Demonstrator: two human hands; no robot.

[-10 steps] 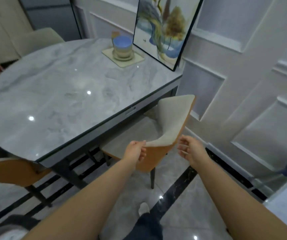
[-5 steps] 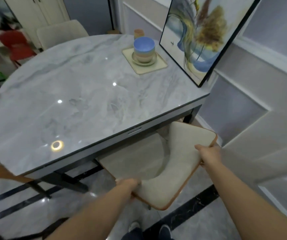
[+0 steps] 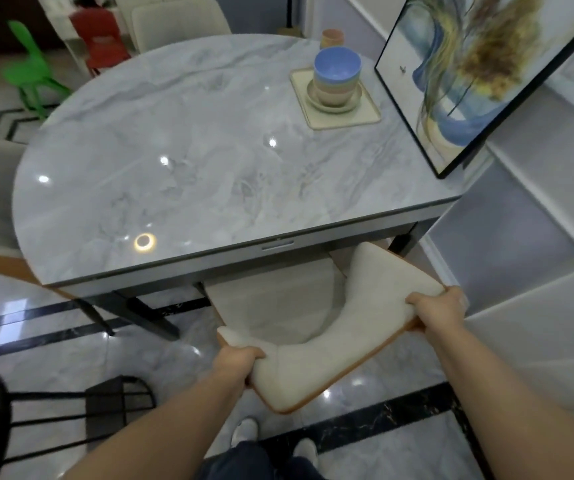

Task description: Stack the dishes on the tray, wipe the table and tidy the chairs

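2 hands of mine hold the chair [image 3: 341, 348] by its backrest: my left hand [image 3: 235, 363] grips the lower left edge, my right hand [image 3: 439, 311] curls over the upper right corner. Its seat sits partly under the table [image 3: 192, 161].

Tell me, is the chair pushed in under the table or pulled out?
Partly in: the chair seat reaches under the table edge, its backrest stays outside.
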